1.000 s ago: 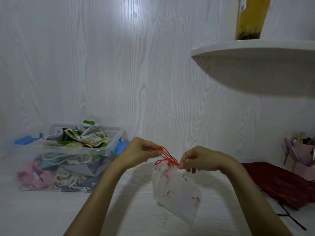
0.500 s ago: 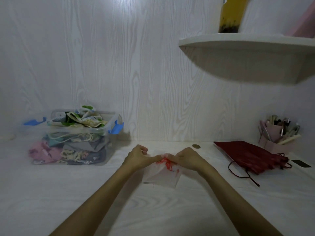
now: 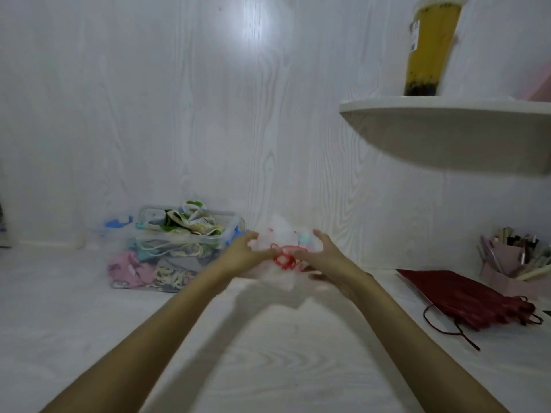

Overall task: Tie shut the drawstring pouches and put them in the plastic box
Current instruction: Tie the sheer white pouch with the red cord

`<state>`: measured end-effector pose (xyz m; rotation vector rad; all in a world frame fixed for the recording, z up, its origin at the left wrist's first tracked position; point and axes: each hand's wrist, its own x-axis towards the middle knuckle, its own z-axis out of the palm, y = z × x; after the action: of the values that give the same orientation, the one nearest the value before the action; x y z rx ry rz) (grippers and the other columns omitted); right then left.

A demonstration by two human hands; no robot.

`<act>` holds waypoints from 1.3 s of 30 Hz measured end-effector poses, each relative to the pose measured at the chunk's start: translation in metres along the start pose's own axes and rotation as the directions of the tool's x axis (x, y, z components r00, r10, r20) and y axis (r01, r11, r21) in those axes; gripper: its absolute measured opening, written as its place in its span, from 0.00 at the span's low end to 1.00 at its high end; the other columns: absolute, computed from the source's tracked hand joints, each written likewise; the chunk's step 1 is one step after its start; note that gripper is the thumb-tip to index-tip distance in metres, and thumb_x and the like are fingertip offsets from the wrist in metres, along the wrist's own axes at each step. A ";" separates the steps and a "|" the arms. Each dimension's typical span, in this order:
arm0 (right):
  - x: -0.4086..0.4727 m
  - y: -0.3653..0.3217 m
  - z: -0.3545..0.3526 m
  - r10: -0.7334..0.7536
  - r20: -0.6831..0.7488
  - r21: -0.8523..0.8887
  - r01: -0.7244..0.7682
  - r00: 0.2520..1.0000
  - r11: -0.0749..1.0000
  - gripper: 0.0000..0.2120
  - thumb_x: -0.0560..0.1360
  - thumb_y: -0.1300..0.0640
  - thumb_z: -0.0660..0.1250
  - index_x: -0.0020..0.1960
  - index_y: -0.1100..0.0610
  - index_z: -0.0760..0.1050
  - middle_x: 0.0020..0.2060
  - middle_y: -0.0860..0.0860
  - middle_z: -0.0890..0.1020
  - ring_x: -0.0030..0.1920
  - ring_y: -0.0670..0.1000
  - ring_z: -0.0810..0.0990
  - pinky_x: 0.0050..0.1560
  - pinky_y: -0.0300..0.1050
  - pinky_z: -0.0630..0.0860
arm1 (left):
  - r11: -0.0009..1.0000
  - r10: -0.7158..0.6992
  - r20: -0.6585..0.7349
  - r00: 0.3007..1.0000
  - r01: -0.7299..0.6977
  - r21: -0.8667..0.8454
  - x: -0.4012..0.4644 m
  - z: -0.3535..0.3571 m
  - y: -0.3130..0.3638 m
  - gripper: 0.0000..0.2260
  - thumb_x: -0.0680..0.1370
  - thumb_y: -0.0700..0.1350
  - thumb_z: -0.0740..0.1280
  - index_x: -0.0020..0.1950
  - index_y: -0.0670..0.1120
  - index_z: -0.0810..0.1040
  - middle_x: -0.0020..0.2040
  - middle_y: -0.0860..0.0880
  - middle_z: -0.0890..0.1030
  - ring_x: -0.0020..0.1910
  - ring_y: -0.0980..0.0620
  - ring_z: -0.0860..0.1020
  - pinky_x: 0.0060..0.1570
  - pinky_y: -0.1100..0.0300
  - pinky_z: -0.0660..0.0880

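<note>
Above the white tabletop (image 3: 268,353), just right of the plastic box (image 3: 176,251), both hands held a sheer white pouch (image 3: 283,234) between them. The left hand (image 3: 241,254) cupped the pouch's left side with fingers loosely curved, and the right hand (image 3: 325,251) did likewise on the right; motion blur made it impossible to tell whether either was pinching the red drawstring (image 3: 283,259), which sat bunched in loops between the two thumbs. The box was heaped with patterned and pink pouches, some rising above its rim. A dark red pouch (image 3: 465,299) lay flat well off to the right, cords trailing, near a pink pen holder (image 3: 507,260). A yellow drink cup (image 3: 429,46) stood on the wall shelf (image 3: 447,114)
</note>
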<state>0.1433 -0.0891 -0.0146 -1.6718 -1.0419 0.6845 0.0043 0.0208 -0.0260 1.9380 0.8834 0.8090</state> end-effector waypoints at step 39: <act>0.151 -0.083 0.198 -0.041 0.530 -0.669 0.447 0.847 0.594 0.25 0.80 0.56 0.52 0.76 0.48 0.56 0.76 0.52 0.58 0.74 0.56 0.58 0.73 0.52 0.56 | 0.660 -0.342 -0.097 0.935 0.312 0.684 0.078 -0.209 -0.080 0.18 0.78 0.53 0.61 0.63 0.44 0.75 0.66 0.42 0.75 0.64 0.45 0.73 0.62 0.55 0.68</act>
<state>0.0240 0.1434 0.0040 -2.0481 -2.1311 0.4571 -0.1405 0.2039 0.0125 2.2934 1.6321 0.2073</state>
